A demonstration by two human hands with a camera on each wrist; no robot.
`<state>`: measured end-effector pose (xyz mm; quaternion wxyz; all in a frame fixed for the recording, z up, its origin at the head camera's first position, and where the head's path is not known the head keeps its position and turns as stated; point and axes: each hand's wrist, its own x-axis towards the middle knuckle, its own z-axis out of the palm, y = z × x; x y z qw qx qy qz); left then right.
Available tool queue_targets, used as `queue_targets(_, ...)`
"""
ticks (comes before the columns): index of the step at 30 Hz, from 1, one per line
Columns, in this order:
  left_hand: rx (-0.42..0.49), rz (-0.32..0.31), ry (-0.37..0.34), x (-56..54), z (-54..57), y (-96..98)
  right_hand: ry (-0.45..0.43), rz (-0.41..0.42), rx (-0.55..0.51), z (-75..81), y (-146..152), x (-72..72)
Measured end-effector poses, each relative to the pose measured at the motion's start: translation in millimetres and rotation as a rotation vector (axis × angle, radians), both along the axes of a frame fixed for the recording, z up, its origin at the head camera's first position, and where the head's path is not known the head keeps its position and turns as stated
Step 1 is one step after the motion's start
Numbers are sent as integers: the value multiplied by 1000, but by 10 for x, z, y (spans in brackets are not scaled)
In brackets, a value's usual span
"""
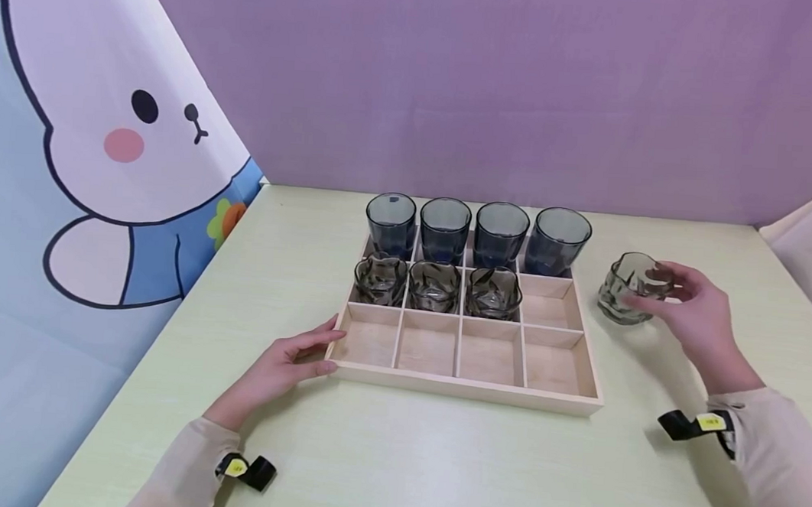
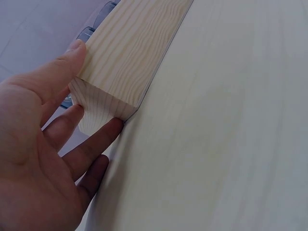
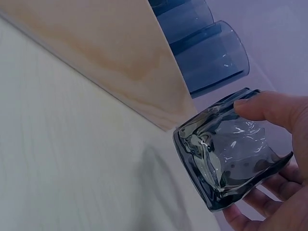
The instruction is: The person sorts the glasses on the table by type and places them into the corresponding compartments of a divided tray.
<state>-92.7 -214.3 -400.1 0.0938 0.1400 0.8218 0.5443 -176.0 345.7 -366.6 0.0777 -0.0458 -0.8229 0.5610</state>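
Observation:
In the head view a wavy grey glass tumbler (image 1: 625,299) is held off the table by my right hand (image 1: 702,315), to the right of the wooden compartment tray (image 1: 464,387). The right wrist view shows the tumbler (image 3: 226,154) tilted, with the thumb on one side and fingers on the other. At the tray's front left corner rests my left hand (image 1: 290,362). The left wrist view has its thumb (image 2: 74,57) on one face of the corner and extended fingers against another. Three similar tumblers (image 1: 435,289) stand in the tray's middle row, from the left.
Several taller blue-grey glasses (image 1: 446,233) fill the tray's back row, the rightmost leaning right. Thin dividers (image 1: 458,348) part the compartments. Behind the pale table (image 1: 436,462) hangs a purple cloth (image 1: 490,89), with a cartoon-printed cloth (image 1: 106,184) at the left.

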Motion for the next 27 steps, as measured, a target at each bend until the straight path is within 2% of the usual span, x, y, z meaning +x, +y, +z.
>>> queue_targets(16,7,0,4,2,11,6,7,26,59,156,-73,195)
queue_targets(27,5,-3,6,-4,5,2,45,95,32,231,-150,302)
